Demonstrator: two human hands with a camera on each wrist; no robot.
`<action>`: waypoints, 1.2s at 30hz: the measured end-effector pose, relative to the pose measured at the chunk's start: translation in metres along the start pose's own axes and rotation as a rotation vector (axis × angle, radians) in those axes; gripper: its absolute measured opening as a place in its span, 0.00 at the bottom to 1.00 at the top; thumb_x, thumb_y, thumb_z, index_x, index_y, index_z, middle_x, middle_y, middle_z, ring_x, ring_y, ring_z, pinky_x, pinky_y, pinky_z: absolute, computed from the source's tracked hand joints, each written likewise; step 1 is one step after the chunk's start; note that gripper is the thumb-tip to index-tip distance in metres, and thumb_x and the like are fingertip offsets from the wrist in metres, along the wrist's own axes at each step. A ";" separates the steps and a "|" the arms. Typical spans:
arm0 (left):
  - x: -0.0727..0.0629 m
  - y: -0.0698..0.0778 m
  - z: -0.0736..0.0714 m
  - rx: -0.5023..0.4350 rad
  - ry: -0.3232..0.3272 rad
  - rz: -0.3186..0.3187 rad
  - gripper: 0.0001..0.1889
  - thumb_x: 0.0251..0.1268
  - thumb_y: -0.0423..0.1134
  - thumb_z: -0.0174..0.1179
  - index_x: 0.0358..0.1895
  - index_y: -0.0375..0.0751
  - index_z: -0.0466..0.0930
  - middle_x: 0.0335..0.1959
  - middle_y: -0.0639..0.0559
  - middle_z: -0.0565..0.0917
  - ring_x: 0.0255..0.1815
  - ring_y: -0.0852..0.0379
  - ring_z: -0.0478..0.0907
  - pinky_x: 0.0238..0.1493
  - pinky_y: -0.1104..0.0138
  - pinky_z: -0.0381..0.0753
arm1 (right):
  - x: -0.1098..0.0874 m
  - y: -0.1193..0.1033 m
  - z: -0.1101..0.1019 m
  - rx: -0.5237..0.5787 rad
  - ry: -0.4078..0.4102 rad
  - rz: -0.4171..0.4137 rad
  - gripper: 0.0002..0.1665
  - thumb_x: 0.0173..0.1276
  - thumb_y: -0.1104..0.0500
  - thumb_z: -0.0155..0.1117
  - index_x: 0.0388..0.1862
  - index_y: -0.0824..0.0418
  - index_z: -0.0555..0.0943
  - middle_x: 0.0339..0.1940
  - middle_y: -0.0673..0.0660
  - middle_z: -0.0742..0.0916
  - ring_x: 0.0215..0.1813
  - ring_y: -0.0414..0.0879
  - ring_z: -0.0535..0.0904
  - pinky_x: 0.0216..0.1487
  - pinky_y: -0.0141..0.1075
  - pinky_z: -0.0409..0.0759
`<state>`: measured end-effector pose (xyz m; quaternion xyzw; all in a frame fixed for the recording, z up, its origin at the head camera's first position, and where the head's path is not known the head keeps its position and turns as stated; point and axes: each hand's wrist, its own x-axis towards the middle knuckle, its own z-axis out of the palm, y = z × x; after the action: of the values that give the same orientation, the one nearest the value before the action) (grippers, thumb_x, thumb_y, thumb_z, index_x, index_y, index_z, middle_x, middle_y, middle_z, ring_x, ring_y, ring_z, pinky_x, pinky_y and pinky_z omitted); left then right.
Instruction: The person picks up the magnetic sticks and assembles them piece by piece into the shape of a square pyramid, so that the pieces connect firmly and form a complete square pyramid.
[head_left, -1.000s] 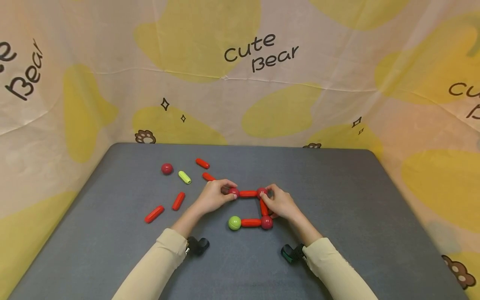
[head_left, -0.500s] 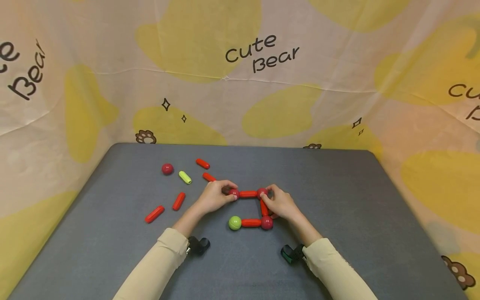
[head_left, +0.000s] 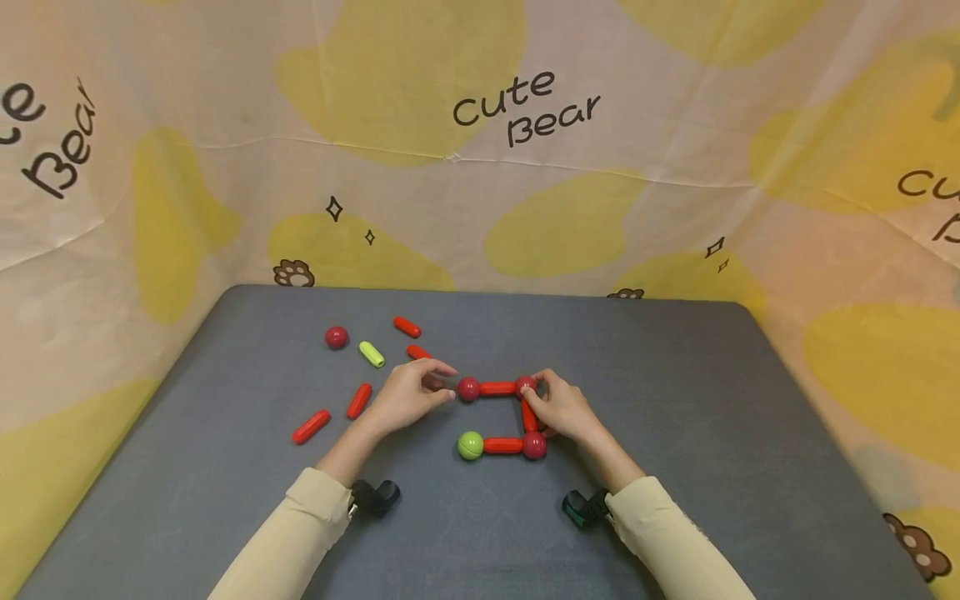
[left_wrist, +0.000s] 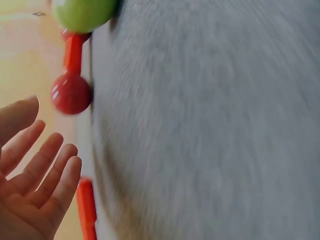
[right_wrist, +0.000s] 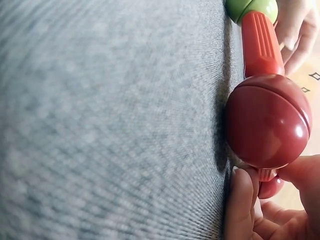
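Note:
Red rods and balls join into a three-sided shape on the grey table. Its far-left red ball (head_left: 468, 388) connects by a red rod (head_left: 497, 388) to the far-right red ball (head_left: 526, 386). Another rod (head_left: 529, 415) runs down to the near red ball (head_left: 534, 445), and a third (head_left: 502, 446) ends in a green ball (head_left: 470, 445). My left hand (head_left: 411, 393) is just left of the far-left ball, apart from it, fingers spread and holding nothing. My right hand (head_left: 562, 407) grips the far-right corner, thumb on the ball and fingers around the side rod.
Loose on the left of the table (head_left: 480, 533) lie a red ball (head_left: 337, 337), a yellow-green rod (head_left: 371, 354) and several red rods (head_left: 311, 427). One red rod (head_left: 418, 352) lies just behind my left hand. A patterned curtain (head_left: 562, 217) surrounds the table.
My left hand has let go of the far-left red ball and moved left, its fingers opening. The right hand and the joined shape have stayed in place.

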<state>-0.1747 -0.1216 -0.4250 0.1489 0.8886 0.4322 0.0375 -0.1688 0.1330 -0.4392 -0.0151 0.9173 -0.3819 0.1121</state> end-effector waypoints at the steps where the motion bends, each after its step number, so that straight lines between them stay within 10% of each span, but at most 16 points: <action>1: -0.003 -0.001 -0.004 0.000 0.014 0.001 0.15 0.52 0.36 0.66 0.46 0.41 0.81 0.43 0.47 0.82 0.39 0.55 0.81 0.37 0.65 0.79 | 0.000 0.000 0.000 -0.001 0.002 -0.003 0.23 0.67 0.50 0.56 0.54 0.63 0.71 0.14 0.53 0.76 0.10 0.42 0.74 0.15 0.34 0.75; 15: -0.044 -0.014 -0.052 0.105 0.336 -0.169 0.14 0.54 0.36 0.64 0.45 0.38 0.81 0.42 0.40 0.83 0.39 0.47 0.83 0.41 0.56 0.79 | -0.001 -0.001 0.002 -0.019 0.018 -0.001 0.22 0.67 0.50 0.55 0.53 0.62 0.72 0.15 0.53 0.77 0.10 0.41 0.74 0.14 0.34 0.74; 36: -0.051 -0.027 -0.052 0.369 0.291 -0.237 0.18 0.47 0.34 0.67 0.45 0.34 0.80 0.41 0.40 0.83 0.35 0.48 0.82 0.40 0.49 0.74 | -0.002 0.000 0.000 -0.010 0.012 -0.005 0.22 0.67 0.50 0.55 0.53 0.63 0.71 0.14 0.53 0.78 0.10 0.41 0.74 0.15 0.35 0.74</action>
<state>-0.1421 -0.1921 -0.4166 -0.0159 0.9597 0.2722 -0.0683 -0.1669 0.1333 -0.4394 -0.0156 0.9199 -0.3775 0.1055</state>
